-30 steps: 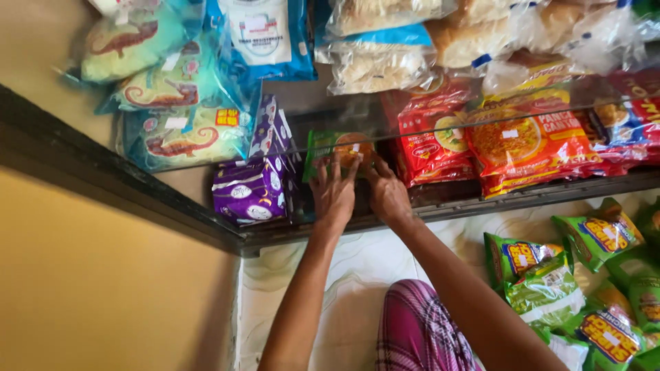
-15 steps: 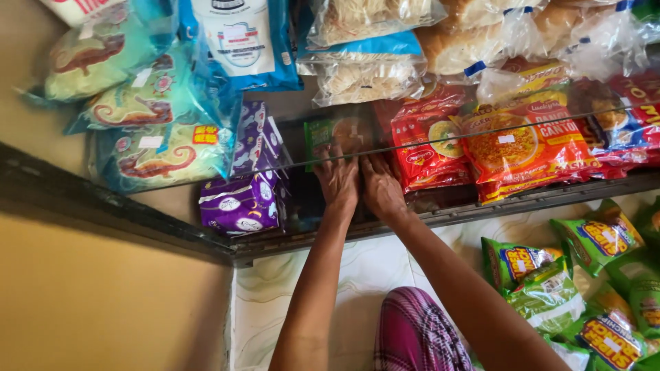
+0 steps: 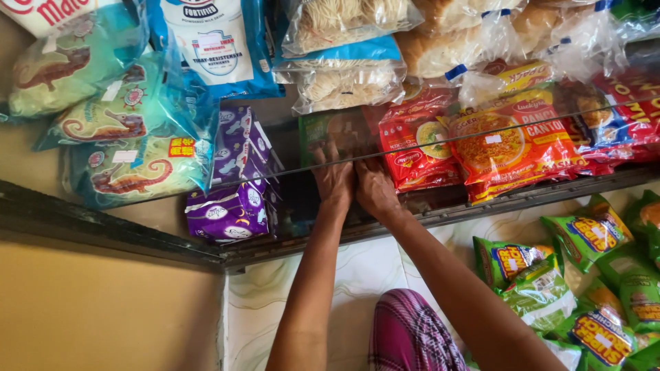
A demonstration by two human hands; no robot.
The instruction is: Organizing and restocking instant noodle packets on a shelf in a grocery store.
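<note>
Both hands have slid a little further under the glass shelf since 0.5 s ago. Left hand and right hand lie side by side, touching, fingers pressed on the green packet; whether either grip is clamped, I cannot tell. Purple packs sit left, red noodle packets right.

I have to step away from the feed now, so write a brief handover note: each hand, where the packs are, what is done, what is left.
Left hand and right hand: side by side, both pressing on the green packet inside the shelf.
Purple packs to its left, red noodle packets to its right.
Done: green packet is on the shelf, between those.
Left: hands not yet withdrawn; green snack bags lie on the floor at right.
</note>
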